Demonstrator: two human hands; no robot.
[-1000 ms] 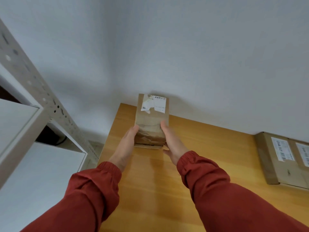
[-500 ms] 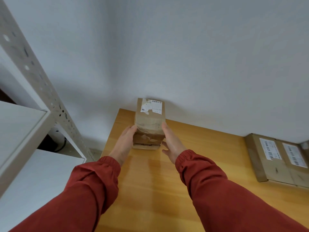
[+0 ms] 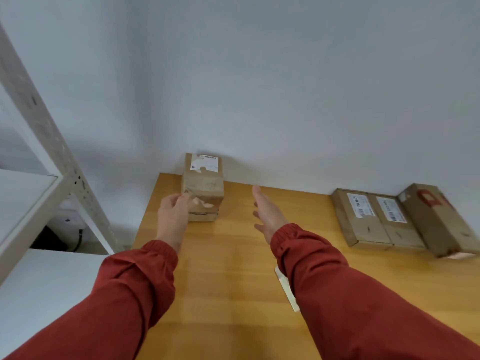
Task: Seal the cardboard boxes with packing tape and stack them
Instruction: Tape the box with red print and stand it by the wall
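Observation:
A small cardboard box (image 3: 204, 185) with a torn white label sits on a lower box (image 3: 203, 216) at the far left corner of the wooden table (image 3: 233, 268), against the wall. My left hand (image 3: 172, 214) touches the stack's left front edge with loosely bent fingers. Off to the right of the stack, my right hand (image 3: 266, 214) hovers over the table with straight fingers and holds nothing. Flat labelled boxes (image 3: 374, 219) lie side by side at the far right, with a larger box (image 3: 439, 219) bearing a red mark beside them.
A white metal shelving unit (image 3: 52, 157) stands left of the table, with its slotted post close to the table's edge. A pale thin strip (image 3: 285, 289) lies on the table, partly under my right sleeve. The grey wall runs along the table's far edge.
Both hands held the stack's sides earlier. My right hand has let go and moved right, and my left hand has slid back to the stack's left edge. The view has swung right.

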